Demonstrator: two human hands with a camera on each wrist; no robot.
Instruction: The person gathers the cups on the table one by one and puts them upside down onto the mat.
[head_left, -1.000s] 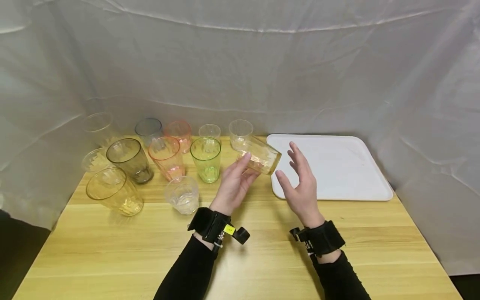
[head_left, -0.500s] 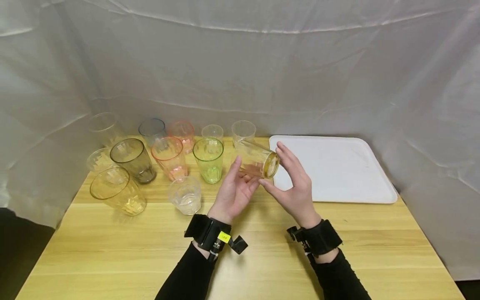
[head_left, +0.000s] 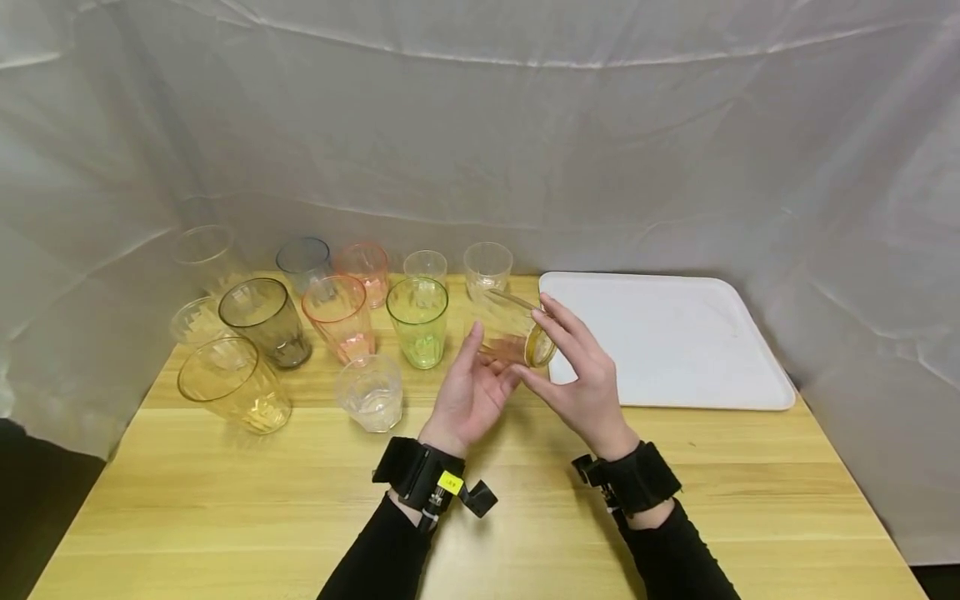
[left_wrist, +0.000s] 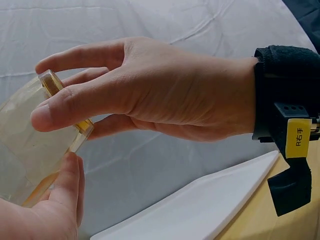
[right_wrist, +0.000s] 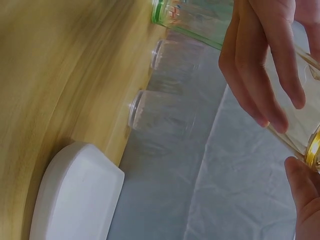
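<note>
A yellow-tinted clear drinking glass [head_left: 507, 325] lies tilted in the air between both hands, its thick amber base turned to the right. My right hand [head_left: 590, 385] pinches the base end, thumb below and fingers above. Underneath the glass, my left hand [head_left: 471, 398] is turned palm up, fingers extended along its side and thumb raised near the rim end. In the left wrist view, the right hand [left_wrist: 165, 95] spans the base of the glass [left_wrist: 25, 135]. The right wrist view shows left fingers [right_wrist: 250, 55] lying against the glass wall, partly hiding it.
Several tinted and clear glasses stand at the left, including a green glass [head_left: 417, 321], an orange-red glass [head_left: 339, 312], a dark grey glass [head_left: 266, 321], a yellow glass [head_left: 240, 387] and a short clear glass [head_left: 371, 396]. A white tray [head_left: 667, 342] lies at the right, before grey cloth.
My right hand has come in from beside the glass and taken its base. The left hand has loosened from gripping to lying beneath, and the glass has turned slightly and lowered.
</note>
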